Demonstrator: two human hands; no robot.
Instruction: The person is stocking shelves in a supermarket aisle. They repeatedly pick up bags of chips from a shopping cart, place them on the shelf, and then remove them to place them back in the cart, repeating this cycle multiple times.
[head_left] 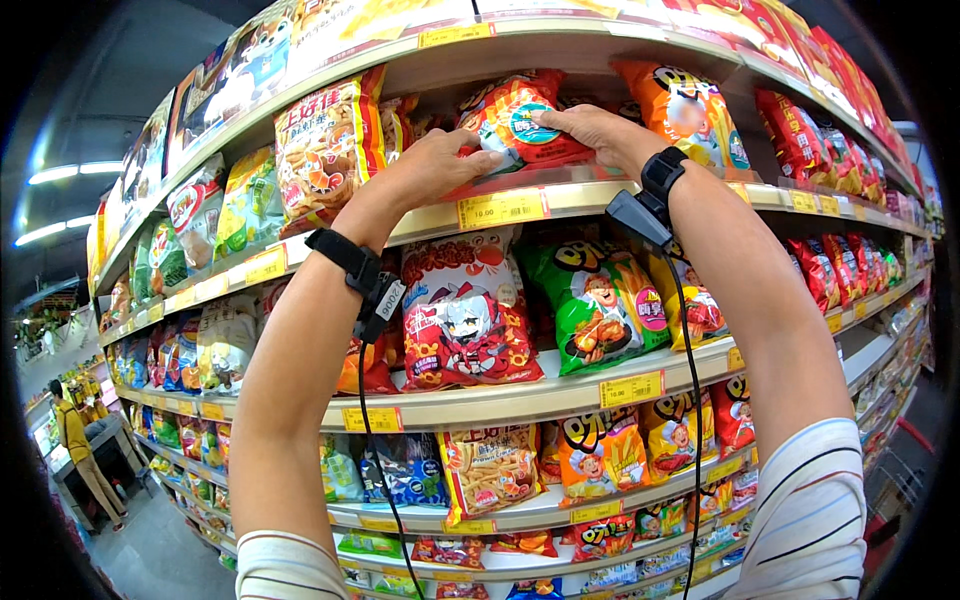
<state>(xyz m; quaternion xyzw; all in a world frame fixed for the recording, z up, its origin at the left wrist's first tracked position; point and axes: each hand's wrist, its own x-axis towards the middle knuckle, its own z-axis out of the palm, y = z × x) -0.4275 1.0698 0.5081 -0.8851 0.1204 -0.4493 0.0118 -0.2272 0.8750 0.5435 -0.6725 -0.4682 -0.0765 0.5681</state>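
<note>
Both my arms reach up to the upper shelf, one hand at either side of a red snack bag with a teal round patch. My left hand grips its lower left corner, fingers bent around the edge. On the other side my right hand has its thumb across the front, and its other fingers are mostly hidden behind the bag. The bag leans slightly on the shelf. A yellow and red bag of snacks stands left of it, and an orange snack bag stands to the right.
Below runs a shelf with a large red bag with a cartoon figure and a green bag. Yellow price tags line the shelf edges. Black cables hang from my wrist straps. A person stands far left; a cart is at right.
</note>
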